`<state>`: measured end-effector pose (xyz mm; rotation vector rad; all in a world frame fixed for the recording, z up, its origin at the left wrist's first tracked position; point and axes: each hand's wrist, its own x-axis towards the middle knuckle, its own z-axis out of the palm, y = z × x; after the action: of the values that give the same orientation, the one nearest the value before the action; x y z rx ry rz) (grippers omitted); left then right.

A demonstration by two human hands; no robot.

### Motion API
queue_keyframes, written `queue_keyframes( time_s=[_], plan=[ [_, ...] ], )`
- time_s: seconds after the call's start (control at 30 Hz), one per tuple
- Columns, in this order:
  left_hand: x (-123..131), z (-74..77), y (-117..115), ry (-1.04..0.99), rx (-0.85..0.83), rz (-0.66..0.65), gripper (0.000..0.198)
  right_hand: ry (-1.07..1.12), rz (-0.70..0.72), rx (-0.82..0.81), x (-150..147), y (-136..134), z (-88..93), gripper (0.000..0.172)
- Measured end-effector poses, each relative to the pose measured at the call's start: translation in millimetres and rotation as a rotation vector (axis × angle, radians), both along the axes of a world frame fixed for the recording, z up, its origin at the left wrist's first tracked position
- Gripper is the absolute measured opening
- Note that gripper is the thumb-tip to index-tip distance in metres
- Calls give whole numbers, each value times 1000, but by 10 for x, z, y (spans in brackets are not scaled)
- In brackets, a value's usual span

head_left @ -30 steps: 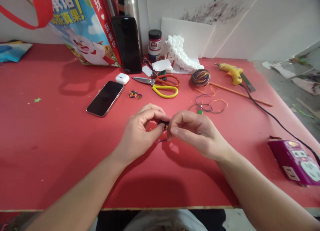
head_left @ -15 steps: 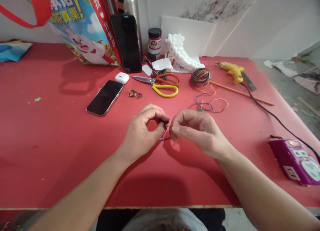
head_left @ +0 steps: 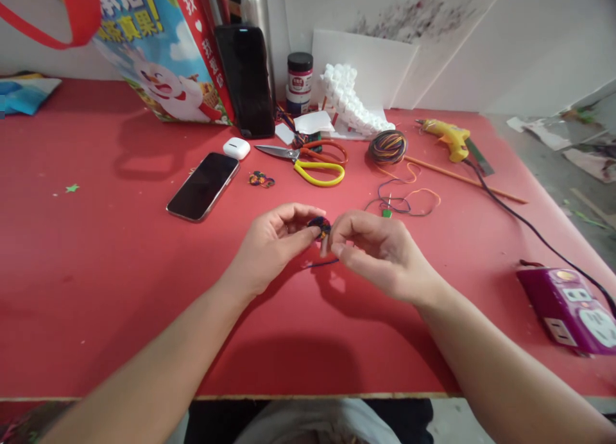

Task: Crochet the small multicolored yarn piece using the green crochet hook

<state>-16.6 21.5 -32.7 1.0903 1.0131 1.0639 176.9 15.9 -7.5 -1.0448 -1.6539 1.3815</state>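
My left hand point(head_left: 267, 251) pinches a small, dark multicoloured yarn piece point(head_left: 319, 227) between thumb and fingers, just above the red table. Right beside it, my right hand point(head_left: 380, 251) has thumb and index finger pressed together at the piece's right edge; what they grip is hidden. A blue-purple yarn strand point(head_left: 321, 263) trails below, towards the right fingers. Beyond the hands lies another small multicoloured yarn piece point(head_left: 261, 179). Scissors point(head_left: 308, 162) with one orange and one yellow handle rest behind. A ball of multicoloured yarn point(head_left: 387, 147) has loose strands near a green-handled tool point(head_left: 387, 212).
On the left lie a phone point(head_left: 204, 186) and a white earphone case point(head_left: 236, 149). A second phone point(head_left: 245, 81) leans upright by a printed bag point(head_left: 168, 78). A jar point(head_left: 299, 81) stands behind. To the right are a yellow glue gun point(head_left: 447, 138), its cord and a purple power socket point(head_left: 568, 309).
The yarn piece has turned in my left fingers, showing more of its coloured face. My right fingertips have come up against it; the thin line seen between the hands earlier no longer shows.
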Motion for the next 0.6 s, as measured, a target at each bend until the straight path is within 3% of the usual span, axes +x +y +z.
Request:
queue_keyframes(
  time_s=[0.17,0.33,0.47,0.6],
  plan=[
    [15,12,-16,153,85,-6,10,-54,48,40,-31,-6,-39,10],
    [24,1,-34,392,219,50,13,-7,19,-101,-54,-8,-21,7],
    [30,1,-32,405,238,75,12,48,17,-235,-37,-10,9,8],
    [25,20,-27,328,235,68,9,123,-49,-235,-12,47,-12,11]
  ],
)
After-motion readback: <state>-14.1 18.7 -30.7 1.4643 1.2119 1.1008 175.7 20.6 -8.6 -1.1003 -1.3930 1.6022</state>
